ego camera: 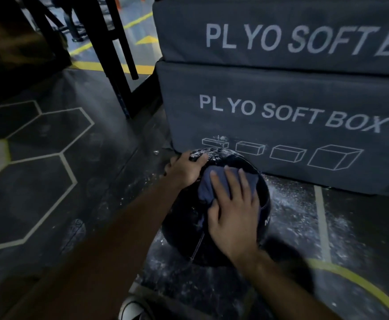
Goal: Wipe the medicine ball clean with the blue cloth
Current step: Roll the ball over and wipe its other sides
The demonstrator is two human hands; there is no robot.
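Pressing blue cloth [223, 181] flat on top of medicine ball [214, 241]: right hand [232, 218], fingers [230, 179] straight and spread over cloth. Left hand [184, 169] cups ball's far left side, fingers curled round it. Ball sits on floor [73, 181] just in front of lower plyo soft box [281, 112]; white dust on floor around ball.

1. The round black leather medicine ball [214, 241] sits on the floor [73, 181], just before the lower grey padded plyo box [281, 116].
2. The upper grey padded plyo box [281, 31] lies on the lower one.
3. The crumpled blue cloth [214, 185] lies on the ball.
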